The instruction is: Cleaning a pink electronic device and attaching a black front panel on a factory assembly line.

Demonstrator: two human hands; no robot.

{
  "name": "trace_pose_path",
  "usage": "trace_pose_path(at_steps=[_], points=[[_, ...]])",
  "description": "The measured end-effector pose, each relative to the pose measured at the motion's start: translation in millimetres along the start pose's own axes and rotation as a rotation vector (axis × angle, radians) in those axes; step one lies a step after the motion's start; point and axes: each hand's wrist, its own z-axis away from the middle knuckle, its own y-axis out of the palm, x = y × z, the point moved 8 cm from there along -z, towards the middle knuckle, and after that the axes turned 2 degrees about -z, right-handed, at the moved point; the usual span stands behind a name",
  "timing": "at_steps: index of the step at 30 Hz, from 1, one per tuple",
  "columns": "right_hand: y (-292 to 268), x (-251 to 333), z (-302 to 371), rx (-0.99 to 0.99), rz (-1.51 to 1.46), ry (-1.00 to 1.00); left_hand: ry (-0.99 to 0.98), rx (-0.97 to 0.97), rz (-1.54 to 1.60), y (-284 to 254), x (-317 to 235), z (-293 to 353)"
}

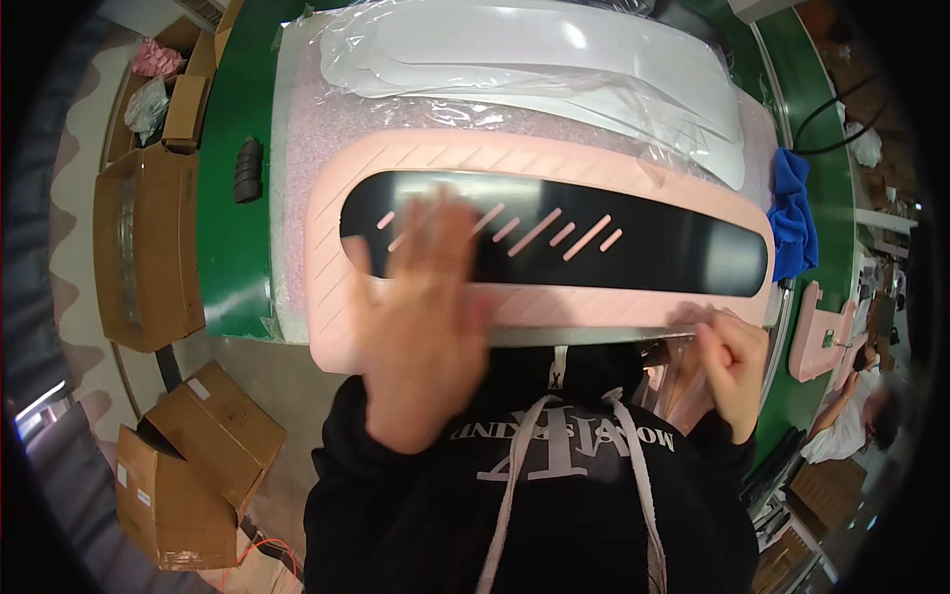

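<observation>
A long pink plastic panel with rounded ends and slanted grooves lies in front of me. Set into its middle is a glossy black strip crossed by several pink slanted bars. My left hand is flat over the left part of the black strip, fingers stretched out and smeared by motion; whether it presses on the surface I cannot tell. At the panel's near right edge, my right hand is closed with curled fingers at the rim. Its fingertips are partly hidden.
Bubble wrap lies under the panel on a green table. Behind are white curved sheets under clear film. A black ribbed grip is left, a blue cloth right. Cardboard boxes stand left; another person sits far right.
</observation>
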Motion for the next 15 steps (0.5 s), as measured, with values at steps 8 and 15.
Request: trace_pose_path(at_steps=[8, 15], points=[[-57.7, -165.9, 51.8, -0.55, -0.056, 0.359, -0.507, -0.346, -0.045, -18.4, 60.1, 25.1], [-56.8, -138.7, 33.9, -0.563, 0.364, 0.389, -0.556, -0.478, 0.07, -19.6, 66.4, 30.5]])
